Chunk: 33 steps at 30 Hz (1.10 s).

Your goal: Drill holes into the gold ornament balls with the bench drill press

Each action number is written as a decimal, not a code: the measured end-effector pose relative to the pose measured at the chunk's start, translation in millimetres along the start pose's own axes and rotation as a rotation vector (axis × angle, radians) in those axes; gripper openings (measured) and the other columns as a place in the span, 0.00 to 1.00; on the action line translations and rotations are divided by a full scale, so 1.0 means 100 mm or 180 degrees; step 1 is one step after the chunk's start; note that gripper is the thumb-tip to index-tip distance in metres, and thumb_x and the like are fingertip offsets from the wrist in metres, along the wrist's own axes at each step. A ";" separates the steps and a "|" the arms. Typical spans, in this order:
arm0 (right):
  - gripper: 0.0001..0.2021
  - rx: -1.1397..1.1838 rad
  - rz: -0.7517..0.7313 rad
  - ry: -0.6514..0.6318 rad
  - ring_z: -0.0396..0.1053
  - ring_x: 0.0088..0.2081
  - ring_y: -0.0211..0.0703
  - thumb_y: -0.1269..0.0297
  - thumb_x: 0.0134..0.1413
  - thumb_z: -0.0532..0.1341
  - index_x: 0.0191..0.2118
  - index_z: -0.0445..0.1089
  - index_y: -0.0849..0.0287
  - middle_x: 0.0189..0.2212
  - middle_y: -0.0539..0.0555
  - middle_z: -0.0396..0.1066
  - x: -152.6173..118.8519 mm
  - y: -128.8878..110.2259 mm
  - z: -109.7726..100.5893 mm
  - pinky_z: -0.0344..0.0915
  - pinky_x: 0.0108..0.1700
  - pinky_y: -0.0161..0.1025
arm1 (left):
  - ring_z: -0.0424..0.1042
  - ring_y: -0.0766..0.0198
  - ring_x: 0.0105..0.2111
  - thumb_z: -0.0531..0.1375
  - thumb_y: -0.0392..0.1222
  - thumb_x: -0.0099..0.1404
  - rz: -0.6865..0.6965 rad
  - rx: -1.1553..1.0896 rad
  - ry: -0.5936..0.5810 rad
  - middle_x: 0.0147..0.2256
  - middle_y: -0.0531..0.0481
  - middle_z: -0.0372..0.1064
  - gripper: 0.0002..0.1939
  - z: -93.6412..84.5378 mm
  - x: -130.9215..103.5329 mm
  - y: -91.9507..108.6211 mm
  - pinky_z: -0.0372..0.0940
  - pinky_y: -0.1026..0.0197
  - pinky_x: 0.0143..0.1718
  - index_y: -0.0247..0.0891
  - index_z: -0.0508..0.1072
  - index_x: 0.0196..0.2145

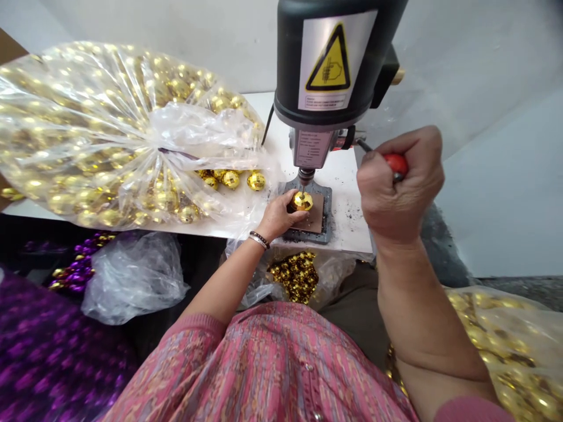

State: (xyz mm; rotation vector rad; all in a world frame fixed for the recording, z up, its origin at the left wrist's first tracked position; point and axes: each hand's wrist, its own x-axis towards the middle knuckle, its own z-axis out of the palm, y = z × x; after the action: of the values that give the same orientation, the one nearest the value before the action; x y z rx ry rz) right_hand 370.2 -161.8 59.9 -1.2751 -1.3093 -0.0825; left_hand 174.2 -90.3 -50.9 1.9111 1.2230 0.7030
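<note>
A black drill press (321,76) stands on the white table, its bit pointing down. Under the bit, a shiny gold faceted ball (302,201) rests on a brown board on the grey base (326,225). My left hand (280,215) grips this ball from the left, thumb in front and fingers behind. The drill bit meets the top of the ball; how deep it sits I cannot tell. My right hand (396,179) is closed around the red-knobbed feed lever (398,166) at the right of the press.
A large clear bag (88,135) of gold balls covers the table's left side, with a few loose gold balls (255,181) beside it. Dark shavings surround the base. An open bag of gold balls (295,275) lies at my lap. More bags, purple (53,351) and gold (514,351), flank me.
</note>
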 end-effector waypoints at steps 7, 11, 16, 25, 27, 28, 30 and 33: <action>0.08 0.0067 -0.0142 0.0192 0.60 0.32 0.36 0.57 0.70 0.60 0.38 0.68 0.52 0.31 0.49 0.61 -0.18 0.12 0.02 0.64 0.38 0.38 | 0.82 0.44 0.58 0.79 0.39 0.64 0.0106 0.0093 -0.0004 0.57 0.40 0.86 0.35 0.01 0.00 -0.05 0.73 0.47 0.66 0.37 0.82 0.67; 0.07 0.0095 -0.0281 0.0392 0.61 0.31 0.36 0.57 0.71 0.60 0.39 0.69 0.52 0.30 0.48 0.62 -0.26 0.15 0.08 0.64 0.37 0.38 | 0.82 0.42 0.59 0.80 0.40 0.64 0.0075 0.0143 0.0014 0.59 0.38 0.86 0.36 0.03 0.01 -0.08 0.73 0.45 0.66 0.37 0.82 0.68; 0.09 0.0087 -0.0541 0.0700 0.64 0.29 0.36 0.56 0.73 0.59 0.40 0.71 0.52 0.28 0.46 0.65 -0.33 0.22 0.16 0.64 0.36 0.39 | 0.82 0.42 0.59 0.81 0.40 0.62 0.0071 0.0115 0.0070 0.58 0.38 0.86 0.36 0.04 0.02 -0.09 0.74 0.45 0.66 0.38 0.82 0.66; 0.09 0.0278 -0.0592 0.0817 0.76 0.32 0.40 0.54 0.71 0.61 0.41 0.69 0.52 0.32 0.48 0.73 -0.48 0.34 0.29 0.74 0.39 0.41 | 0.82 0.46 0.50 0.80 0.39 0.62 0.0089 0.0032 0.0034 0.48 0.44 0.86 0.24 0.04 0.01 -0.03 0.75 0.49 0.59 0.40 0.86 0.56; 0.10 0.0310 -0.0575 0.0812 0.76 0.31 0.41 0.53 0.71 0.60 0.40 0.67 0.52 0.31 0.48 0.72 -0.47 0.32 0.29 0.74 0.38 0.42 | 0.82 0.47 0.49 0.80 0.39 0.61 0.0097 -0.0025 0.0068 0.47 0.45 0.86 0.24 0.05 0.02 -0.03 0.75 0.50 0.58 0.40 0.86 0.55; 0.11 0.0304 -0.0549 0.0832 0.75 0.31 0.40 0.52 0.71 0.60 0.39 0.66 0.52 0.30 0.47 0.70 -0.43 0.30 0.28 0.73 0.38 0.42 | 0.82 0.48 0.49 0.80 0.39 0.60 0.0097 -0.0075 0.0077 0.46 0.46 0.86 0.24 0.05 0.02 -0.02 0.76 0.51 0.57 0.40 0.86 0.54; 0.13 0.0254 -0.0487 0.0899 0.73 0.30 0.39 0.51 0.72 0.59 0.38 0.65 0.53 0.29 0.46 0.68 -0.26 0.22 0.26 0.69 0.37 0.41 | 0.82 0.49 0.48 0.80 0.39 0.60 0.0066 -0.0213 0.0079 0.45 0.48 0.86 0.24 0.06 0.02 -0.01 0.76 0.52 0.55 0.41 0.86 0.53; 0.15 0.0177 -0.0362 0.0924 0.64 0.28 0.33 0.51 0.75 0.56 0.38 0.61 0.54 0.30 0.45 0.65 0.13 0.09 0.23 0.64 0.37 0.39 | 0.82 0.50 0.48 0.80 0.39 0.59 -0.0032 -0.0439 0.0111 0.46 0.48 0.87 0.25 0.04 0.00 0.00 0.77 0.53 0.54 0.41 0.85 0.53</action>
State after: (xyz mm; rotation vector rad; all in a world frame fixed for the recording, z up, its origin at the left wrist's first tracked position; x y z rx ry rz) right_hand 366.1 -133.8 58.0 -1.0953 -1.1241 -0.2987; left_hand 177.8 -91.3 -53.3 1.7851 1.1737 0.7976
